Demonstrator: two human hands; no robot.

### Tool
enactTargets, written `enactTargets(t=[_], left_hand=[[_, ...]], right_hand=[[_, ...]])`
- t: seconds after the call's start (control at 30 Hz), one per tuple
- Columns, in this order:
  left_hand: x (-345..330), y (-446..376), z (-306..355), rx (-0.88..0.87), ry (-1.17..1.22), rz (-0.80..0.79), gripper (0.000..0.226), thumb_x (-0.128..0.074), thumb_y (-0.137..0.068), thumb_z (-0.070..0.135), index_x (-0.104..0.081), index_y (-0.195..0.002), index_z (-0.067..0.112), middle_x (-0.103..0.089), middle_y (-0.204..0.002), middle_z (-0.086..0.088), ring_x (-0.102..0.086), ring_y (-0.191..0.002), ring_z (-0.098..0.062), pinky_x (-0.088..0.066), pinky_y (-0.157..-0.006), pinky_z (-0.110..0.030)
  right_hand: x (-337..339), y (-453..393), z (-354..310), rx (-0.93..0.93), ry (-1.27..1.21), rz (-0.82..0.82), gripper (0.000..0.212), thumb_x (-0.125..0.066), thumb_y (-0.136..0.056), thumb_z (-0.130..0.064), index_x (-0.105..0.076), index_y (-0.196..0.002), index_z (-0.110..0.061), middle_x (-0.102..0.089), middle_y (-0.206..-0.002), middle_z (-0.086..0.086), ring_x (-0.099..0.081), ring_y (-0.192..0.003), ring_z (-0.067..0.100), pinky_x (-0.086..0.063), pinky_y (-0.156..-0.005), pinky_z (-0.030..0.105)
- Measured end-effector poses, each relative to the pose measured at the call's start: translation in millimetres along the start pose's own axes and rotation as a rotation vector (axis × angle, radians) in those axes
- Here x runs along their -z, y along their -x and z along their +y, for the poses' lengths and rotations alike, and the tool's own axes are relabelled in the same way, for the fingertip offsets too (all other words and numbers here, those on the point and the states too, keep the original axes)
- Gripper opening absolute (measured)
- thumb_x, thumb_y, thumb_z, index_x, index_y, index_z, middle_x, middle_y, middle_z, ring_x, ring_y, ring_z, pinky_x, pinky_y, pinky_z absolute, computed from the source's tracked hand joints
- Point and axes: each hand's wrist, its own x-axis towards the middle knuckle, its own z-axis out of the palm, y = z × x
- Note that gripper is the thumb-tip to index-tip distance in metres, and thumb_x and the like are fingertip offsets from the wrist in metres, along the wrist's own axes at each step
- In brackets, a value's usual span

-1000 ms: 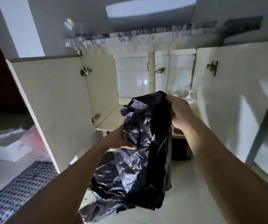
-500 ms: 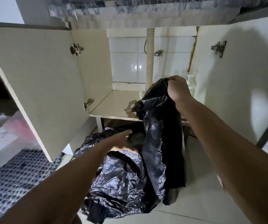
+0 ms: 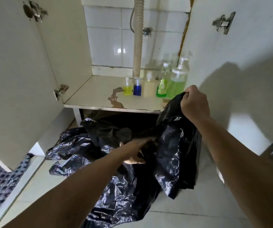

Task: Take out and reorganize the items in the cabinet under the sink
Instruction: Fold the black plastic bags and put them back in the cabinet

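Head view. The right hand point(image 3: 194, 102) is clenched on the top edge of a black bag point(image 3: 175, 155), holding it up just in front of the shelf point(image 3: 91, 94) of the open cabinet. From that grip the bag hangs down and spreads left over the floor point(image 3: 190, 211), so its long axis runs from the raised right fist down and leftward to the crumpled heap in front of the cabinet. The gripped edge points up and toward the cabinet; the loose end lies toward the viewer and the left door point(image 3: 14, 79).

The left hand point(image 3: 135, 150) reaches forward into the dark folds at mid-height, fingers extended and touching the plastic; whether any fingertip pinches a fold cannot be told, since the tips are lost in shadow. The two hands are well apart, the left lower and nearer the bag's bulk, the right higher and at its top.

Five bottles stand in a row at the right rear of the shelf: a yellow bottle point(image 3: 127, 89), a blue bottle point(image 3: 137, 89), a cream bottle point(image 3: 149, 87), a green bottle point(image 3: 163, 86) and a pump bottle point(image 3: 178, 79), the last just behind the right fist. A drain hose point(image 3: 138, 38) descends behind them.

Judgement: the bag is being gathered or folded; the left hand is better placed to take up the slack.
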Motion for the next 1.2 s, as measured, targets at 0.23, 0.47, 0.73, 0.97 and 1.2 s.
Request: enactTargets(t=[0.23,0.47,0.73,0.97,1.2], left_hand=[[-55,18,-66,0.34,-0.36,-0.372,0.079,-0.06,-0.084,0.051,-0.02,-0.149,0.031,-0.023,-0.154,-0.006,-0.014,-0.143,-0.032,-0.011,-0.102,-0.078],[-44,83,-144,0.689,-0.39,-0.542,0.08,-0.063,-0.079,0.055,-0.026,-0.147,0.037,-0.024,-0.154,0.003,-0.017,-0.144,-0.028,-0.014,-0.101,-0.078],[44,53,-98,0.535,0.026,-0.24,0.088,-0.07,-0.074,0.056,-0.034,-0.146,0.021,-0.037,-0.151,0.0,-0.035,-0.138,-0.024,-0.033,-0.112,-0.035],[104,41,-31,0.235,0.53,0.267,0.105,-0.083,-0.068,0.037,-0.02,-0.151,0.024,-0.034,-0.151,-0.003,-0.035,-0.137,-0.025,-0.031,-0.109,-0.03],[138,63,25,0.061,0.697,0.154,0.085,-0.085,-0.061,0.044,-0.048,-0.137,0.03,-0.048,-0.143,0.008,-0.041,-0.132,-0.016,-0.029,-0.113,-0.036]], right_hand=[[-54,12,21,0.03,0.089,-0.197,0.03,-0.034,-0.094,-0.008,-0.052,-0.118,-0.003,-0.061,-0.1,0.016,-0.05,-0.08,0.025,-0.035,-0.066,0.031],[-98,17,16,0.031,-0.042,-0.367,0.028,-0.037,-0.095,-0.01,-0.055,-0.117,-0.005,-0.065,-0.1,0.018,-0.062,-0.089,0.032,-0.049,-0.074,0.035],[-71,2,-28,0.07,-0.356,-0.294,0.024,-0.039,-0.097,-0.009,-0.056,-0.114,-0.003,-0.055,-0.088,0.005,-0.044,-0.059,0.007,-0.031,-0.046,0.015],[27,7,-68,-0.15,-0.985,-0.363,0.024,-0.048,-0.092,-0.005,-0.064,-0.08,-0.019,-0.062,-0.074,0.003,-0.059,-0.07,0.019,-0.048,-0.058,0.023],[96,18,-66,-0.211,-1.367,-0.359,0.023,-0.051,-0.088,-0.017,-0.072,-0.097,-0.015,-0.072,-0.09,0.01,-0.069,-0.084,0.026,-0.056,-0.083,0.036]])
